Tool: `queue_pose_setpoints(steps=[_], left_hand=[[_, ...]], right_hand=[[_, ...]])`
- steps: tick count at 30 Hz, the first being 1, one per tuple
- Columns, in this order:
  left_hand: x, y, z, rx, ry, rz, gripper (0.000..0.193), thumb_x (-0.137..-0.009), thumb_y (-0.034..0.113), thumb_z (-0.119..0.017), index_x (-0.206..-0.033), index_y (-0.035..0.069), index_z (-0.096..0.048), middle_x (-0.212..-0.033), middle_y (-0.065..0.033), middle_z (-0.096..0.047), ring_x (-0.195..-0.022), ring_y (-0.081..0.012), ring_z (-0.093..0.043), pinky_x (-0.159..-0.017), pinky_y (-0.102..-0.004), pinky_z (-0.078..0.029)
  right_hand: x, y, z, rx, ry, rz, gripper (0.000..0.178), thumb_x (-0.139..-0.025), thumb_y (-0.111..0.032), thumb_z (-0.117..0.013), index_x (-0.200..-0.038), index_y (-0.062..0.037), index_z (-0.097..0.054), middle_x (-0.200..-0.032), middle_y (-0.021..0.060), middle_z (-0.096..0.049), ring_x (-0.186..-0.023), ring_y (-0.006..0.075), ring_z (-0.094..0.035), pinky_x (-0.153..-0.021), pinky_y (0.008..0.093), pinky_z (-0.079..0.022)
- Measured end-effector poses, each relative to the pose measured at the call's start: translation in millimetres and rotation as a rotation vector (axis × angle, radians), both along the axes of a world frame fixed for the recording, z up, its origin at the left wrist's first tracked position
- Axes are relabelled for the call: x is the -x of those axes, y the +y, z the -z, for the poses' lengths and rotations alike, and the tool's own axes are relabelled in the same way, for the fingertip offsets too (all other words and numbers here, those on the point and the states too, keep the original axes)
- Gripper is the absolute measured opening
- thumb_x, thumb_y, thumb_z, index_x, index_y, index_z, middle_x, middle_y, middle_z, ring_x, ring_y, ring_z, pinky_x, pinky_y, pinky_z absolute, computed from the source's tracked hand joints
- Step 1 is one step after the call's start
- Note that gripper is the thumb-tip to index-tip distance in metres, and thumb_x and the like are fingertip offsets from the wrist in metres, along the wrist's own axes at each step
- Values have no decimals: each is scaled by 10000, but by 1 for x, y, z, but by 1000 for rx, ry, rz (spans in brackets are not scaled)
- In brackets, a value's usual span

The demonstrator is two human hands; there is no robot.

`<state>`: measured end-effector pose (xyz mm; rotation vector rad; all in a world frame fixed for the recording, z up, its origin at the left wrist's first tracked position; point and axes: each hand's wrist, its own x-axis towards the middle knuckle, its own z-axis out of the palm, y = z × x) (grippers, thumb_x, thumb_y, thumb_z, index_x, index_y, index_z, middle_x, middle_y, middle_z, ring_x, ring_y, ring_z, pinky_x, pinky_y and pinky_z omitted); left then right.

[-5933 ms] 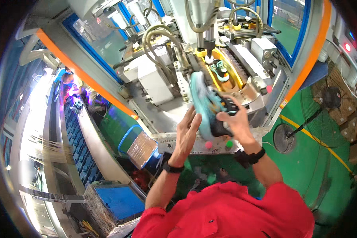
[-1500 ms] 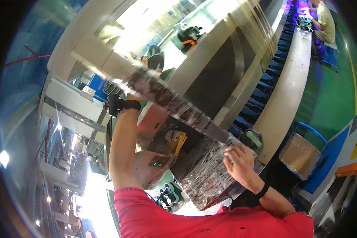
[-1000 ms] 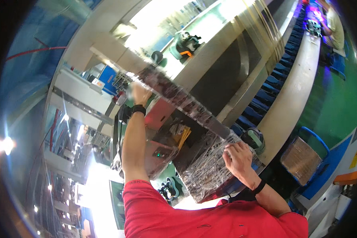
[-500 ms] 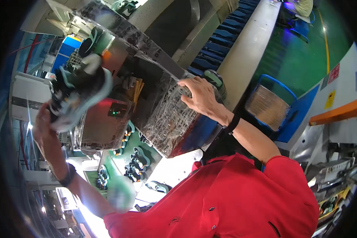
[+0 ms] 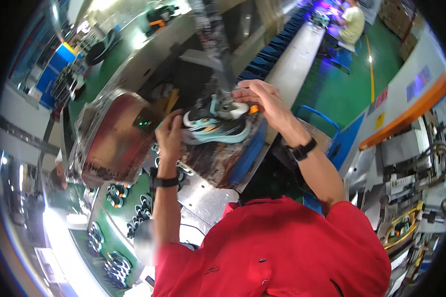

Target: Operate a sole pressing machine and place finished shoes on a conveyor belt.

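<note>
A black, white and mint sneaker (image 5: 218, 127) with orange accents lies lengthwise between my hands, over a plastic-wrapped machine block (image 5: 203, 161). My left hand (image 5: 169, 137) closes on its left end, thumb and fingers against the side. At the other end, by an orange tab, my right hand (image 5: 267, 101) has its fingers bent over the shoe's upper edge. Part of the right fingertips' contact is hard to make out through the blur. Dark wristbands show on both of my wrists.
A plastic-wrapped reddish housing (image 5: 116, 136) with green lights stands left of the sneaker. A white-edged conveyor (image 5: 297, 59) with dark blue slats runs away at upper right, where a seated person (image 5: 352, 27) works. Several sneakers (image 5: 118, 267) stand low at left.
My left hand has brought the sneaker from the far left, in to the wrapped block. My right hand has lifted off the block's edge and come to the shoe's right end.
</note>
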<state>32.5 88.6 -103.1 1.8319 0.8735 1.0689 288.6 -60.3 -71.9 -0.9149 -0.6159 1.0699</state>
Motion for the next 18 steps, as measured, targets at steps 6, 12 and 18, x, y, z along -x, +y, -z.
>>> queue_pose_setpoints(steps=[6,12,18], left_hand=[[-5,2,22,-171,46,108,313,-942,161,-545,-1198,-5,-616,-1320,-246,-534,-1262,-323,-494,-1039,-372,-379],[3,-10,27,-138,-51,40,606,-939,276,-587,-1371,-106,-399,-1459,-328,-333,-1399,-386,-305,-1144,-411,-228],[-1,-9,30,-41,-159,71,633,-956,273,-579,-1384,-137,-356,-1475,-259,-367,-1378,-314,-350,-1137,-389,-248]], right_hand=[[34,21,-64,13,-1455,-423,804,-681,-259,-804,-1364,-35,-445,-1192,249,-599,-1089,293,-606,-949,371,-475],[59,53,-37,201,-1723,-175,667,-632,-257,-782,-1207,-34,-528,-913,219,-667,-886,387,-653,-783,432,-516],[79,31,-25,243,-1702,134,585,-674,-348,-764,-1180,-111,-590,-869,165,-685,-827,367,-661,-734,452,-520]])
